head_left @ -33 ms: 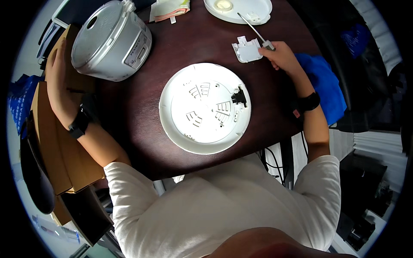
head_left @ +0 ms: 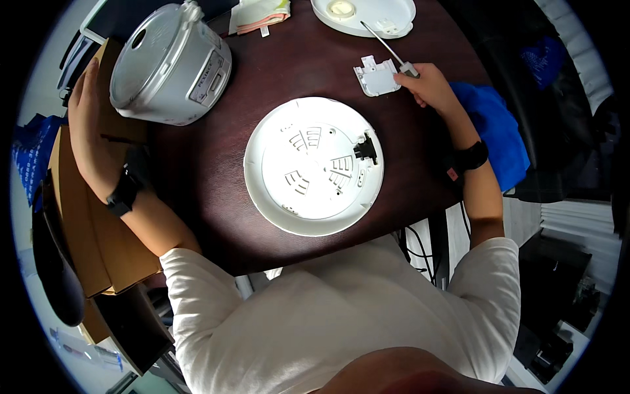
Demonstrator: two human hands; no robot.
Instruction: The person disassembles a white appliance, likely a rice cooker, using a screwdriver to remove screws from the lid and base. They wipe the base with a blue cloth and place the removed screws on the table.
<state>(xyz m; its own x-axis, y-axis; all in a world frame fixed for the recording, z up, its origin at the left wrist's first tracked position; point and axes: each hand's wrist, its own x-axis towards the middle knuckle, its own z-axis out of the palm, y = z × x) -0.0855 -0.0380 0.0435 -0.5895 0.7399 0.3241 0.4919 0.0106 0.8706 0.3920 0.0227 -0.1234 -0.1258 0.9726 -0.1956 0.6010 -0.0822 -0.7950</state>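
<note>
My right hand (head_left: 430,88) is closed round the handle of a screwdriver (head_left: 387,49), whose thin metal shaft slants up and left towards a shallow white round plastic part (head_left: 387,12). Beside my fingers lies a small white plastic cover (head_left: 378,80) with tabs. In the middle of the dark table rests a white round base plate (head_left: 275,203) with vent slots and a black socket at its right. On the left my left hand (head_left: 88,111) has its fingers stretched out, holding nothing, between a cardboard box and a grey rice cooker body (head_left: 177,72) with a dark hole in its round upper face.
A folded cloth (head_left: 259,13) lies at the table's far edge. The cardboard box (head_left: 98,230) stands along the left side, near a blue bag (head_left: 36,151). Blue fabric (head_left: 492,131) lies beyond my right forearm, by a black chair (head_left: 545,131). Black cables (head_left: 420,249) hang below the table's front edge.
</note>
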